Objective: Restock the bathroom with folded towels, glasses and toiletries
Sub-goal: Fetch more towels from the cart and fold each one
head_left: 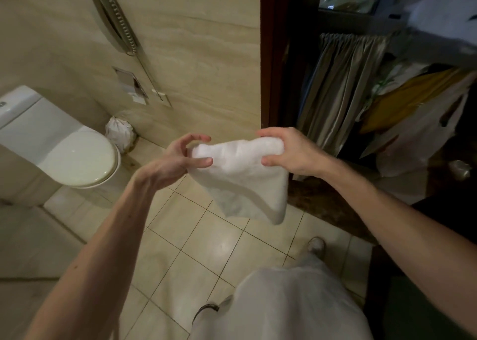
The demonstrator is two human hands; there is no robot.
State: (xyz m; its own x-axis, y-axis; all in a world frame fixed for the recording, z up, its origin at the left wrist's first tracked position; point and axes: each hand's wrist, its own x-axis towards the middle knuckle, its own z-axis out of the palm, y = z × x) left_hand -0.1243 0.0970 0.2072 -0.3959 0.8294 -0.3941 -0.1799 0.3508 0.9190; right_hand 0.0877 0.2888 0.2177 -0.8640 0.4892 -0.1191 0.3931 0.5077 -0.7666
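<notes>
Towel (pixel 242 169) up at mid-height, white and thick, stretched between both hands over the beige floor tiles (pixel 196 239). Right hand (pixel 289 151) has the firm grip: fingers wrapped over the top of the bunched fold, thumb tucked underneath, clamping the right end. Left hand (pixel 184 156) is on the other end, with its thumb pressed against the front of the cloth and its fingers arched in a claw over the top edge, a lighter hold. One layer of the towel droops below the fold, hanging free down to a rounded corner on the right side, clear of the floor.

Off to the left stands the toilet (pixel 77 156), lid down, cistern against the wall. Just beyond it, in the corner, a small bin with a white liner (pixel 120 133) sits on the floor. A recessed paper holder (pixel 130 85) is set into the marble-look wall (pixel 201 63) above. To the right, a dark wooden door frame (pixel 273 55), and past it a housekeeping cart (pixel 397 42) with a pleated grey curtain (pixel 343 81) and plastic bags (pixel 423 138) beside it. Down at the bottom, the person's pale trousers (pixel 284 303) and one light shoe (pixel 317 245) on the tiles.
</notes>
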